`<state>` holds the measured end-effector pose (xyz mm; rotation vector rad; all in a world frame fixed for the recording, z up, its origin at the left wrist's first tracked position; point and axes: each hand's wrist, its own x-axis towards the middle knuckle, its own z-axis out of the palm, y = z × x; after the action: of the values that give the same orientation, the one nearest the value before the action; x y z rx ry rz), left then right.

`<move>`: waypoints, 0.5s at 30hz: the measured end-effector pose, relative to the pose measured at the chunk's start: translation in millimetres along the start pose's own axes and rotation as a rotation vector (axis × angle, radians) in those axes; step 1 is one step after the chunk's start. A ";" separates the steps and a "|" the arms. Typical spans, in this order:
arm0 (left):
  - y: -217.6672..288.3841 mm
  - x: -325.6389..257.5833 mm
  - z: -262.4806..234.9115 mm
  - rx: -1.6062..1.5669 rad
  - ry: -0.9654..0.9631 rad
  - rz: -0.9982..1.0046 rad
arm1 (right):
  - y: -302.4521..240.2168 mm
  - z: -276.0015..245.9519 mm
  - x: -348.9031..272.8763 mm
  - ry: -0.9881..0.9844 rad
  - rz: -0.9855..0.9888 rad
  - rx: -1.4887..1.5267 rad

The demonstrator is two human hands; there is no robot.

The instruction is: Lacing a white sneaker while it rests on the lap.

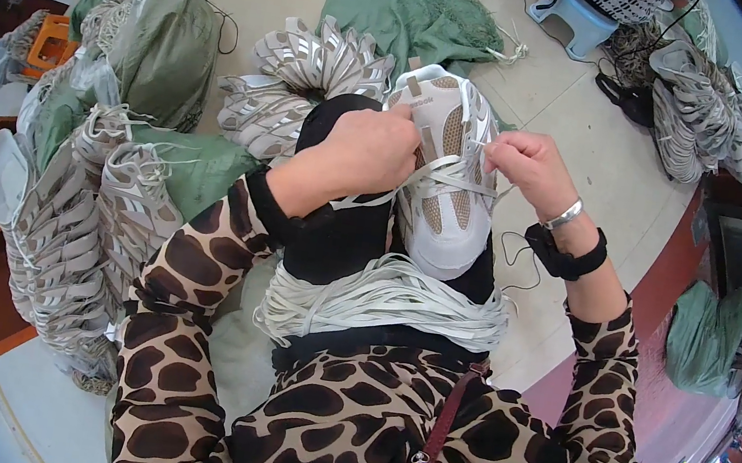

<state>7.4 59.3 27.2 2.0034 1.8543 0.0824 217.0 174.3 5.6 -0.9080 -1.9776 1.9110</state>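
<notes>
A beige and white shoe upper point(453, 228) with brown mesh panels rests on my black-clad thighs, its toe toward me. A pale flat shoelace point(442, 177) crosses its lower eyelets. My left hand point(371, 149) is closed at the upper's left edge, with lace coming out by its fingers. At the right edge my right hand point(531, 170) pinches a thin white end of the lace between thumb and forefinger. Across my lap, below the toe, lies a thick bundle of loose white laces point(385, 304).
Fanned shoe uppers point(265, 110) lie on the floor ahead, near a green cloth sack point(410, 7). Stacked uppers point(52, 236) and a full green sack point(165, 50) crowd the left. A blue stool point(574, 24) and more uppers point(710, 112) stand at the far right.
</notes>
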 end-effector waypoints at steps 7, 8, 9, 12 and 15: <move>-3.9 -3.4 15.1 -0.456 0.307 -0.127 | 14.1 2.7 0.1 0.051 -0.063 -0.144; -3.5 -4.0 14.9 -0.455 0.305 -0.126 | 11.3 5.1 0.4 0.098 -0.109 -0.240; 0.0 -3.9 11.4 -0.411 0.453 0.014 | 9.7 7.3 0.4 0.145 -0.152 -0.338; 7.3 0.6 7.5 -0.229 0.549 0.233 | 6.4 16.6 -2.5 0.318 -0.406 -0.736; 8.1 5.2 15.1 -0.026 0.564 0.388 | 3.2 26.4 -2.0 0.378 -0.612 -0.975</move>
<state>20.4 60.2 14.9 2.4704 1.7004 0.8530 204.3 151.5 0.0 -0.6304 -2.4965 0.3707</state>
